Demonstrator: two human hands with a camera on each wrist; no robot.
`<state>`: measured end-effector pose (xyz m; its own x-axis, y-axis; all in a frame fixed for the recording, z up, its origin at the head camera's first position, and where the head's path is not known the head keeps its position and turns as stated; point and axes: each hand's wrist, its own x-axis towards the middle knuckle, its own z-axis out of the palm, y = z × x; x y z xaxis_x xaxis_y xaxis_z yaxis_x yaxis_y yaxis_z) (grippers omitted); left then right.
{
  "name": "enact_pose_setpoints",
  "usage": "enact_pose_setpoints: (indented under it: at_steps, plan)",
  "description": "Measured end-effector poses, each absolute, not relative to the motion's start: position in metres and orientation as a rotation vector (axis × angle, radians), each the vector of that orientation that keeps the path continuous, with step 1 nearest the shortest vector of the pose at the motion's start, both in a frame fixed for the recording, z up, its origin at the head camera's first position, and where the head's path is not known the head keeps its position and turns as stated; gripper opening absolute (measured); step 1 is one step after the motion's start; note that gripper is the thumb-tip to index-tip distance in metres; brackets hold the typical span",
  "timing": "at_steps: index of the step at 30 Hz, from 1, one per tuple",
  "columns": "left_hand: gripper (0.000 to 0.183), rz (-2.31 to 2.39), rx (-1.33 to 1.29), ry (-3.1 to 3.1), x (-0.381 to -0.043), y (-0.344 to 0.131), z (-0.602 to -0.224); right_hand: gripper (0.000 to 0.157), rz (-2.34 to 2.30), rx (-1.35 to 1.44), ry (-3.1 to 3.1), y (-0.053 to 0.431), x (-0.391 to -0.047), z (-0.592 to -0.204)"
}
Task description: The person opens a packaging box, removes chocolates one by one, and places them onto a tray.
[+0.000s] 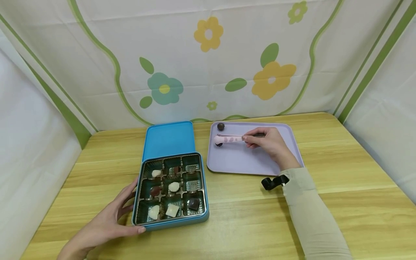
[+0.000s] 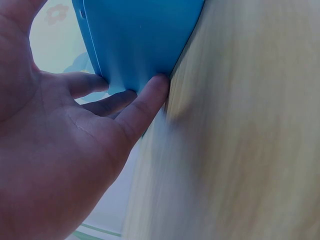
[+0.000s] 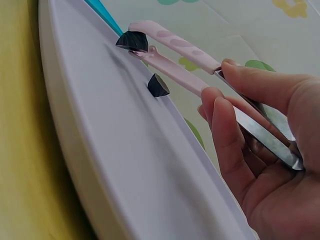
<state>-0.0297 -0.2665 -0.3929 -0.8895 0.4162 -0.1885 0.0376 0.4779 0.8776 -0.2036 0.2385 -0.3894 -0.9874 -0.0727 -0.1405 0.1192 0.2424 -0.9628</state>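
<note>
1. Take the lilac tray [image 1: 240,160] as reference; it lies flat on the wood-grain desk [image 1: 234,224], in front of the patterned cloth [image 1: 182,43].
2. Right hand [image 1: 270,144]: over the tray. Your fingers and thumb are clamped on the pink-and-metal tongs [image 1: 231,139], the tips of which point to the tray's left end.
3. Tong load: one dark chocolate [image 3: 131,41] sits between the tong tips, above or on the left end of the tray; contact with the tray cannot be told, nor can the firmness of the grip.
4. Second dark chocolate [image 1: 221,126]: resting in the tray's far-left corner area, near the rim.
5. Left hand [image 1: 108,220]: to the left of the tray. Your thumb and fingers are spread apart, touching the blue tin [image 1: 177,222] at its wall facing away from the tray and at the near corner.
6. Tin: left of the tray, extending nearer to you than the tray does. Its compartments hold pieces as follows:
   - column farthest from the tray: two white, one reddish-brown;
   - middle column: one brown, one round white, one square white;
   - column nearest the tray: one dark square.
7. Blue lid [image 1: 169,141]: just left of the tray, behind the tin.
</note>
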Motion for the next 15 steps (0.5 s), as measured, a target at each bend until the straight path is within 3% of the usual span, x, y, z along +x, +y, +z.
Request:
enact_pose_setpoints:
  at_steps: [15]
  plan:
    - [0.119,1.389,0.378,2.344,-0.028,-0.264,-0.3919,0.036,-1.818,0.108,2.363,0.2389,-0.203,-0.3908]
